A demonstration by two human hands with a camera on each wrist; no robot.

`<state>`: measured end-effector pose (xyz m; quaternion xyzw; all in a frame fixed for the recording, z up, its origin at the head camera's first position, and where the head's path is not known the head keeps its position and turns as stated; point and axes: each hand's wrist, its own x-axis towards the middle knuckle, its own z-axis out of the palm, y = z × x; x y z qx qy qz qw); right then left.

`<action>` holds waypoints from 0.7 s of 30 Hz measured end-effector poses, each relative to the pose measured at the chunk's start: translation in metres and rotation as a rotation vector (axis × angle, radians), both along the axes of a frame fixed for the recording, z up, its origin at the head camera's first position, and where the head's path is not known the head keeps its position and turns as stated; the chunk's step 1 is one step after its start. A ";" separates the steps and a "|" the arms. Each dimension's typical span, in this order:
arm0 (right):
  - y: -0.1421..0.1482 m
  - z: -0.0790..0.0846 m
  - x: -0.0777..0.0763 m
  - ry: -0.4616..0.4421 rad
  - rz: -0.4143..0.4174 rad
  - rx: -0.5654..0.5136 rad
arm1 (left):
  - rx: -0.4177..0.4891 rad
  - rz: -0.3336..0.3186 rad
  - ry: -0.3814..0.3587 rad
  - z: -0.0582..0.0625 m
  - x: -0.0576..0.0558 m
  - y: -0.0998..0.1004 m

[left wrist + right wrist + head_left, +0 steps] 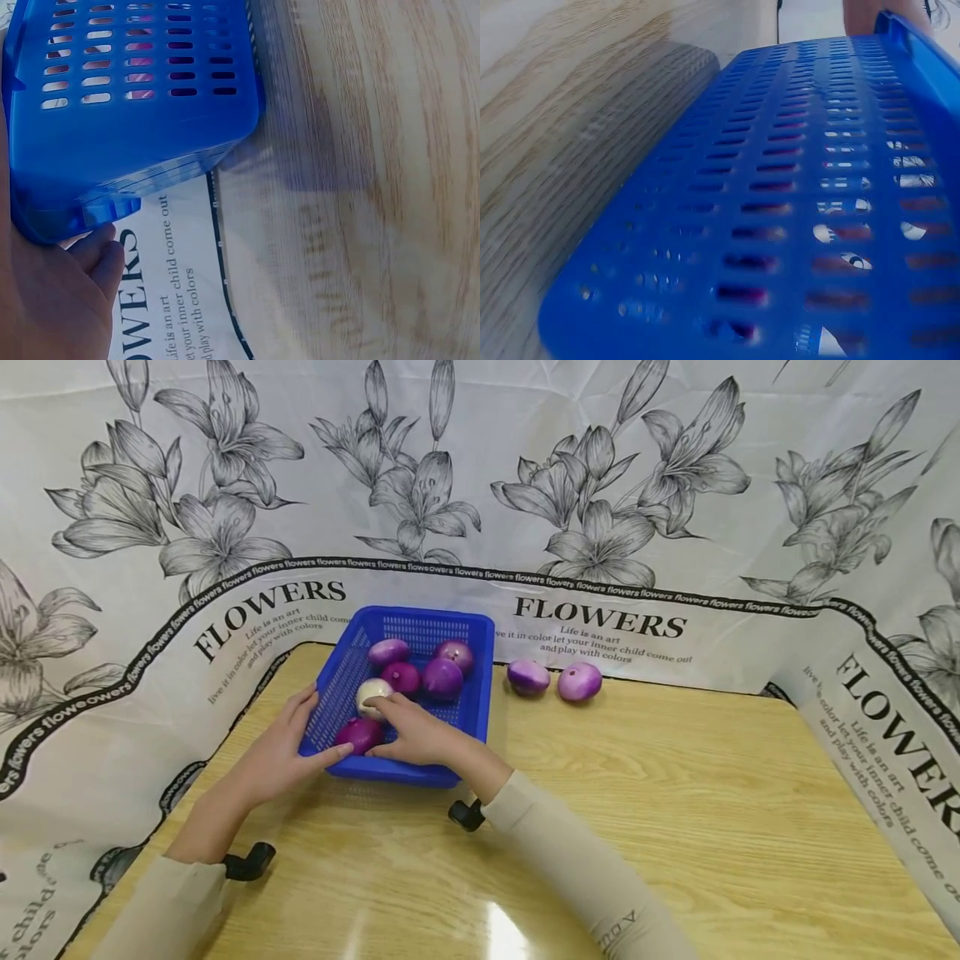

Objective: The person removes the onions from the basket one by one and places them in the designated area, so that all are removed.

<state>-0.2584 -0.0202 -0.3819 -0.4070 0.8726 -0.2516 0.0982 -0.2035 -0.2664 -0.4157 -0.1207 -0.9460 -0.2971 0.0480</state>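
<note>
A blue plastic basket (486,693) with slotted sides holds several purple onions, one of them a purple onion (358,737) at the near left corner, and a white onion (372,689) just behind it. My left hand (273,760) grips the basket's left rim, thumb over the near corner; its fingers curl beneath the rim in the left wrist view. Reaching over the near side, my right hand (420,732) is inside the basket. Its fingers touch the white onion, while the thumb lies apart, beside the near purple onion. The basket's wall hides that hand in the right wrist view.
Two purple-and-white onions, a left one (528,677) and a right one (580,682), rest on the wooden table (675,793) right of the basket, near its back edge. Flower-printed cloth (600,627) stands behind the table and along both sides.
</note>
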 end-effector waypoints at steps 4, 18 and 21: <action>-0.010 -0.001 -0.004 0.025 -0.008 0.034 | 0.001 -0.012 0.008 0.001 -0.003 0.001; -0.031 -0.014 -0.013 0.011 0.101 0.156 | -0.003 -0.017 0.004 -0.001 -0.002 -0.002; -0.031 -0.016 -0.016 -0.006 0.128 0.139 | 0.004 -0.015 0.010 0.000 -0.001 -0.002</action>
